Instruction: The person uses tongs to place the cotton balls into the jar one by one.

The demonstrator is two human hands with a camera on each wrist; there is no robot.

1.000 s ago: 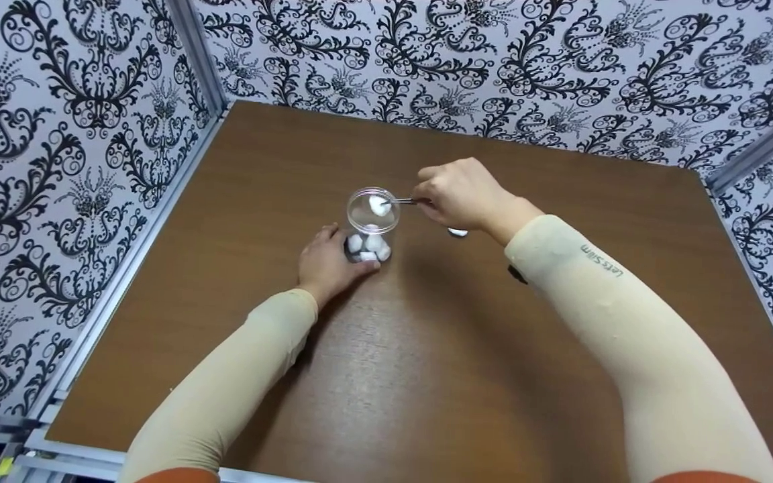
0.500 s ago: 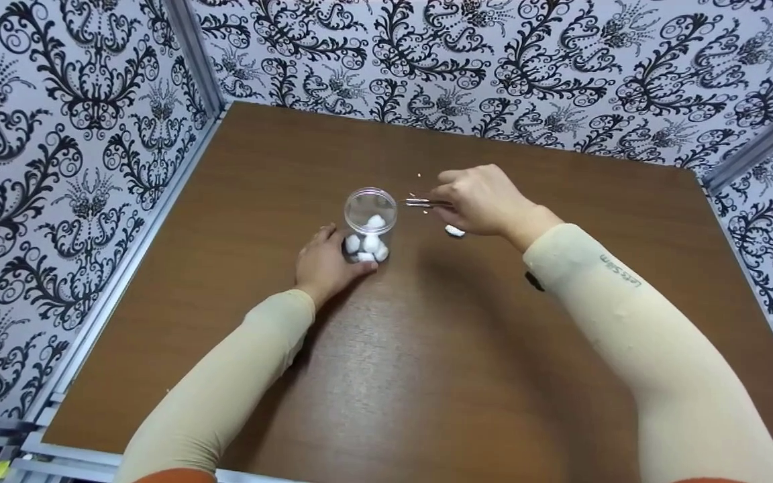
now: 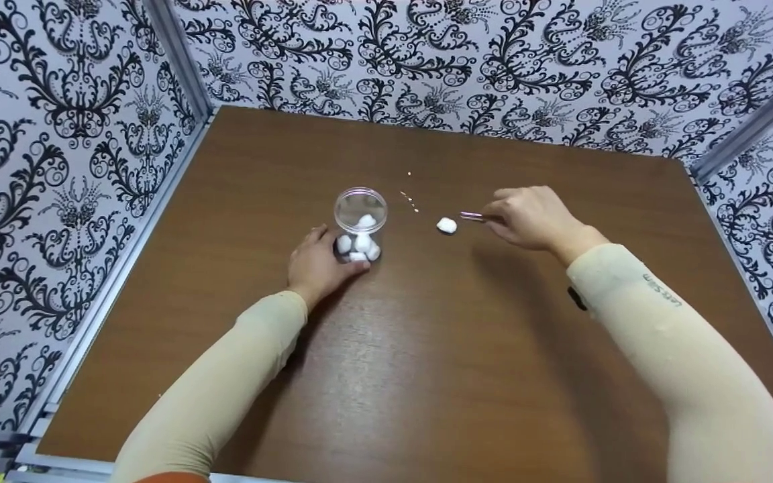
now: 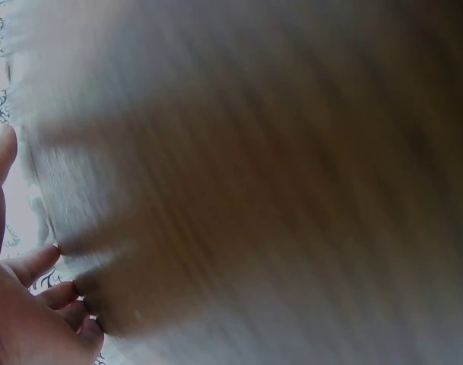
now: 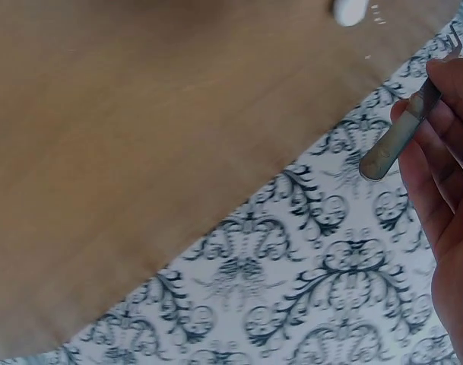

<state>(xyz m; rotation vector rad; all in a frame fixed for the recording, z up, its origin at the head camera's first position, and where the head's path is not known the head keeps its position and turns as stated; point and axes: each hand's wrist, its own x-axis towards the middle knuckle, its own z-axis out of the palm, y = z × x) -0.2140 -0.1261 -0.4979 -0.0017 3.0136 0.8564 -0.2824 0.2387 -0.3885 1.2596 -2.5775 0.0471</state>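
My left hand (image 3: 315, 263) curls round the side of a clear jar (image 3: 361, 228), which stands upright on the table. Several soft-looking white lumps (image 3: 363, 241) lie inside the jar, seen through its wall. Between thumb and fingers, my right hand (image 3: 529, 218) pinches a small fork with two visible tines (image 3: 472, 215); its handle (image 5: 394, 144) shows in the right wrist view. Nothing is on the tines, which point left. Another white lump (image 3: 447, 225) rests on the table between the fork and the jar. In the left wrist view only the fingers (image 4: 37, 265) show clearly.
Small white crumbs (image 3: 410, 199) are scattered on the brown table (image 3: 386, 349) behind and right of the jar. Patterned wall panels (image 3: 427, 60) stand along the back and sides, with metal frame posts at the corners.
The white lump on the fork has come off into the jar. My right hand has drawn back rightward with the fork, uncovering the lump and crumbs on the table. My left hand stays at the jar.
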